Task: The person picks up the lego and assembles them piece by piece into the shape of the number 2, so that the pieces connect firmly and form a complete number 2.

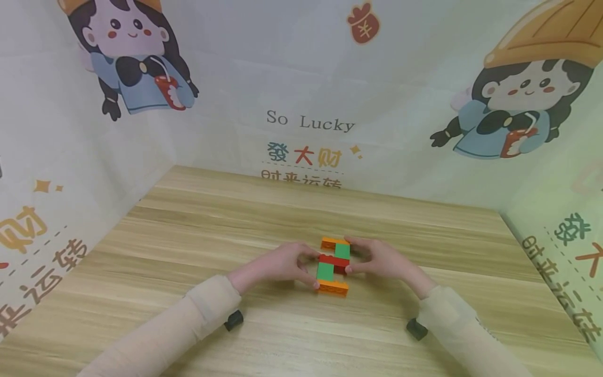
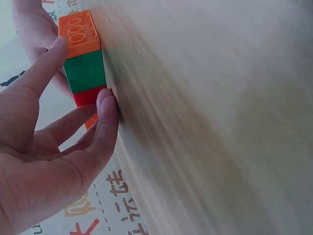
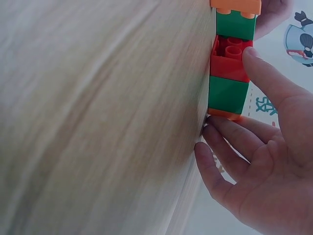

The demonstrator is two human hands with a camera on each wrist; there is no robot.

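Observation:
A joined row of toy building bricks lies on its side on the wooden table in the head view. A red brick (image 1: pixel 333 260) forms its middle, with a near green brick (image 1: pixel 325 272) and a far green brick (image 1: pixel 343 252) on either side. Orange bricks cap the near end (image 1: pixel 333 289) and far end (image 1: pixel 330 243). My left hand (image 1: pixel 287 262) holds it from the left, thumb at the near orange brick (image 2: pixel 80 34) and fingers by the red one. From the right, my right hand (image 1: pixel 380 257) grips it, thumb on the red brick (image 3: pixel 230 66), fingers around the far orange end.
The wooden table (image 1: pixel 198 230) spreads around the bricks. A printed cloth (image 1: pixel 311 78) with cartoon figures and lettering hangs along its back and sides. Small black pieces show beneath the left cuff (image 1: pixel 233 320) and right cuff (image 1: pixel 416 329).

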